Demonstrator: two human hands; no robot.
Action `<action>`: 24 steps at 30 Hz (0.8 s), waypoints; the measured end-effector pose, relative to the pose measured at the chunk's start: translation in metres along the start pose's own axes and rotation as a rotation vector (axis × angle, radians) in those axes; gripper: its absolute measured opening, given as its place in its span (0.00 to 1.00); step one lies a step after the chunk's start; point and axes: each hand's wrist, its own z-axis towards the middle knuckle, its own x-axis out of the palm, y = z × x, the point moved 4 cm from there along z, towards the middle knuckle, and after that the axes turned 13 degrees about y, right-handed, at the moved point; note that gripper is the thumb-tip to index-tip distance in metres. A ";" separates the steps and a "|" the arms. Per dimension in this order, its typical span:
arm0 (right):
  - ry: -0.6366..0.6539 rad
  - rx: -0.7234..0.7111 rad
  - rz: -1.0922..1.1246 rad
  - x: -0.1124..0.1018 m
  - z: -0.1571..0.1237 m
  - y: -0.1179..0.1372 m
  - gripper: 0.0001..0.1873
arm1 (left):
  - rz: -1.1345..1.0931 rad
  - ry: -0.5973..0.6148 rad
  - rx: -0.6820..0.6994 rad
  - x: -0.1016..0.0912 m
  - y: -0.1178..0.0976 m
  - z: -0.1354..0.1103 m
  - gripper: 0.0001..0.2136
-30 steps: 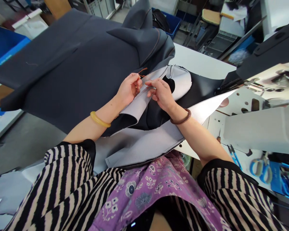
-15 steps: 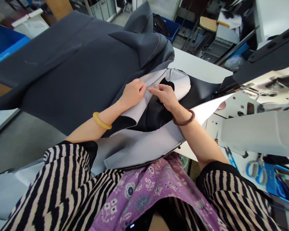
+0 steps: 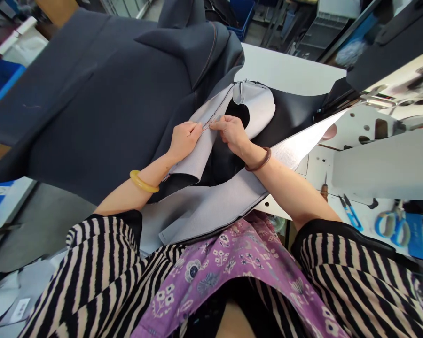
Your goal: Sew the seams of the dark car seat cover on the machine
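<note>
A large piece of dark, leather-like cover material (image 3: 127, 94) with a pale grey backing (image 3: 211, 206) lies over the table and reaches my lap. My left hand (image 3: 185, 139) is closed on a folded grey seam edge near the middle of it. Right beside it, my right hand (image 3: 232, 134) pinches the same seam between thumb and forefinger. The fingertips of both hands nearly meet along the stitched line. Beyond them the grey backing curls round a dark opening (image 3: 240, 112).
To the right stands a sewing machine (image 3: 391, 98) with a strip of the material leading toward it. Blue-handled scissors (image 3: 386, 225), blue snips (image 3: 351, 213) and a wooden-handled awl (image 3: 324, 190) lie by the machine. A blue bin (image 3: 0, 82) is at far left.
Both hands have shifted slightly down the seam toward me, still gripping it. The whole view has turned a little, with the tools at right showing more fully.
</note>
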 end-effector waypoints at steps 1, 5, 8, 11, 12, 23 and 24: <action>-0.004 -0.026 -0.035 0.000 0.000 0.000 0.25 | 0.031 0.007 -0.003 -0.002 0.001 -0.001 0.23; 0.116 -0.033 -0.142 0.007 -0.005 0.001 0.20 | 0.176 -0.068 0.028 -0.016 -0.004 -0.012 0.16; 0.234 0.000 -0.229 0.017 -0.006 0.000 0.20 | 0.212 -0.124 0.086 -0.016 -0.017 -0.032 0.09; 0.234 -0.024 -0.355 0.020 -0.005 0.000 0.18 | 0.196 0.054 0.200 0.007 -0.031 -0.056 0.07; 0.232 -0.036 -0.397 0.021 -0.006 0.001 0.16 | 0.168 0.125 0.229 0.016 -0.034 -0.064 0.07; 0.434 -0.195 -0.967 0.037 -0.086 0.017 0.13 | -0.555 0.073 -0.265 0.027 0.002 -0.050 0.13; 0.466 -0.192 -1.025 0.041 -0.096 0.014 0.11 | -0.596 0.074 -0.288 0.028 0.001 -0.049 0.13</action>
